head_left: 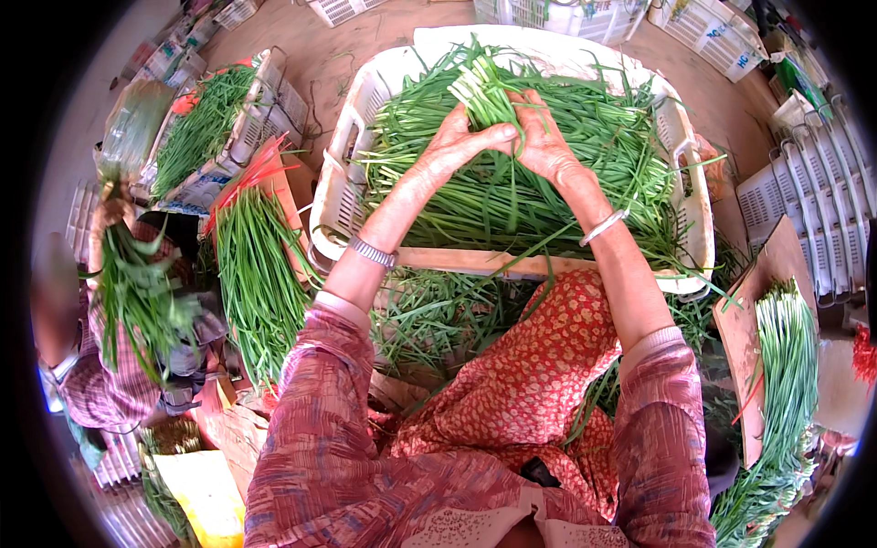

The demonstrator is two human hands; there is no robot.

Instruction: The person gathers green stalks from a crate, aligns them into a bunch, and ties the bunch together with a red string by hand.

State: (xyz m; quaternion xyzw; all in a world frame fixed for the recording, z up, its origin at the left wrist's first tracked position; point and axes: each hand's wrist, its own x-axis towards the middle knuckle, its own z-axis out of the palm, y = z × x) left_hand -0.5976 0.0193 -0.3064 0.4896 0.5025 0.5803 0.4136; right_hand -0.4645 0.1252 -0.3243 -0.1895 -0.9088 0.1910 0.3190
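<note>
both the left hand and right hand clench one small bunch of chives above the white crate; finished bundles lie beside it, though most loose chives look unsorted.

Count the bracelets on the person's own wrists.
2: a banded metal bracelet on the left wrist, and a thin silver bangle on the right wrist. Sleeves may hide others.
</note>
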